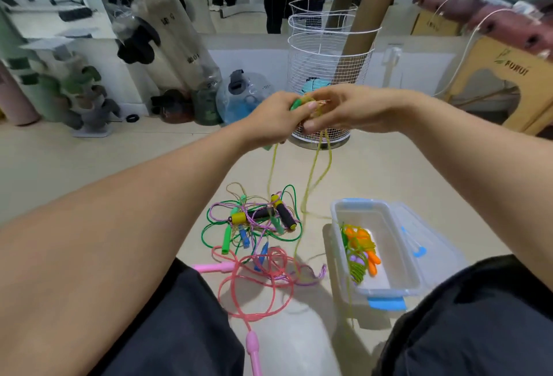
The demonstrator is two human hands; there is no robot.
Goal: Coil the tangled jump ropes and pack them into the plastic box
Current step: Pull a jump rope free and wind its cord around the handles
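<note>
Nearest the camera, two knees in dark trousers [466, 330] frame the lower edge; both are cut off by the picture border. Between them a pink jump rope [254, 295] lies on the floor [89, 160], one pink handle running out of the bottom edge.

Hidden or unclear: the coil held between the hands is mostly covered by fingers, so its turns cannot be counted. The contents of the plastic box [389, 244] are partly obscured by its translucent walls. The far left shelving is blurred. A person at the far wall is cut off above the chest.

Legible writing: "FUNUI" on a wooden stool [508, 76] at far right. Markings on the tall clear bottles [179, 46] at far left cannot be read.

Hands: the left hand [275, 120] grips a green handle [297, 103] and the yellow-green rope [314, 172]; the right hand [353, 111] pinches the same rope's bundle beside it, thumb curled underneath. Both hands are raised, touching each other, in front of a white wire basket [326, 55].

The yellow-green rope hangs from the hands in several strands to the floor, passing just left of the box. The tangled pile of ropes [257, 220], green, purple and blue with black-and-yellow handles, lies on the floor below the hands, left of the box. The box stands open at near right, holding coiled orange and green ropes [359, 250]; its lid [428, 244] leans at its right side.
</note>
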